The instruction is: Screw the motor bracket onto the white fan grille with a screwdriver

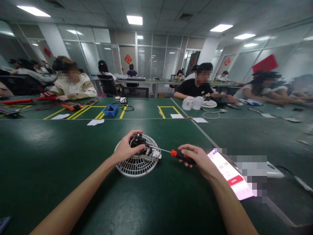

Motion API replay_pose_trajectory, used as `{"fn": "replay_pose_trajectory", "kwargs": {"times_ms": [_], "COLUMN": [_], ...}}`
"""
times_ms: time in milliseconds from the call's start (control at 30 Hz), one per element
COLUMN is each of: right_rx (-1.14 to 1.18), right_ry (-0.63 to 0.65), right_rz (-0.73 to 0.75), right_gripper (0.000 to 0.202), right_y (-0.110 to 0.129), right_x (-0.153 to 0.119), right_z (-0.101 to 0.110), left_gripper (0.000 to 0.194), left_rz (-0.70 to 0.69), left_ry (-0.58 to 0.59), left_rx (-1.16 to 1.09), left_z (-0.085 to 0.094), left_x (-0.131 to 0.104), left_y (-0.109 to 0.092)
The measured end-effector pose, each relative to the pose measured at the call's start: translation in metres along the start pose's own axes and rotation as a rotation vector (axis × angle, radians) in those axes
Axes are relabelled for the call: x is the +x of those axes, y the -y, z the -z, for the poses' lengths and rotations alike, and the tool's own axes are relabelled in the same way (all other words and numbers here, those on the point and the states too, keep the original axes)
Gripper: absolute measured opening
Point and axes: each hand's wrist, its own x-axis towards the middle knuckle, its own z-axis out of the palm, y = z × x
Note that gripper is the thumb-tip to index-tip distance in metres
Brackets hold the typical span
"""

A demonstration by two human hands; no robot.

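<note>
A white round fan grille lies on the green table in front of me. On top of it sits a dark motor assembly with wires and small white parts. My left hand is closed around the motor's left side, thumb in front and fingers behind. From the right, my right hand grips a screwdriver by its black and red handle. The screwdriver's shaft points left, and its tip meets the motor assembly near my left thumb. Exactly what the tip touches is too small to tell.
Right of my right hand lies a lit phone, with a white device and cable beyond it. Across the table are a blue bin, an orange meter, paper slips and white cylindrical parts. Several people sit working around.
</note>
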Motion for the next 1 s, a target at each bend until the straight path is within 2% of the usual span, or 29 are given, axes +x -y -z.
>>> {"fn": "replay_pose_trajectory", "kwargs": {"times_ms": [200,333,467,567,633,733,900,1000], "right_rx": [0.08,0.14,0.176,0.142,0.115,0.13,0.235,0.306], "right_ry": [-0.075,-0.075,-0.058,-0.003,0.03,0.023,-0.022,-0.058], "right_rz": [0.109,0.126,0.038,-0.101,-0.128,-0.075,-0.01,0.047], "right_gripper": [0.046,0.046,0.039,0.044,0.044,0.041,0.051,0.049], "right_y": [-0.004,-0.006,-0.008,-0.008,-0.008,-0.007,-0.009,-0.012], "right_x": [0.002,0.002,0.002,0.002,0.001,0.001,0.004,0.005], "right_z": [0.007,0.006,0.002,0.001,0.002,0.004,0.007,0.009], "left_gripper": [0.059,0.056,0.054,0.057,0.056,0.055,0.057,0.058], "left_rz": [0.038,0.011,-0.007,0.013,0.011,-0.015,-0.028,-0.026], "left_ry": [-0.053,-0.131,-0.18,-0.194,-0.195,-0.198,-0.235,-0.233], "left_rx": [0.036,0.054,0.074,0.085,0.085,0.106,0.134,0.122], "left_z": [-0.005,-0.012,-0.016,-0.016,-0.017,-0.019,-0.022,-0.022], "left_x": [-0.005,-0.008,-0.012,-0.013,-0.014,-0.015,-0.022,-0.024], "left_y": [0.0,-0.002,-0.005,-0.005,-0.006,-0.007,-0.005,-0.003]}}
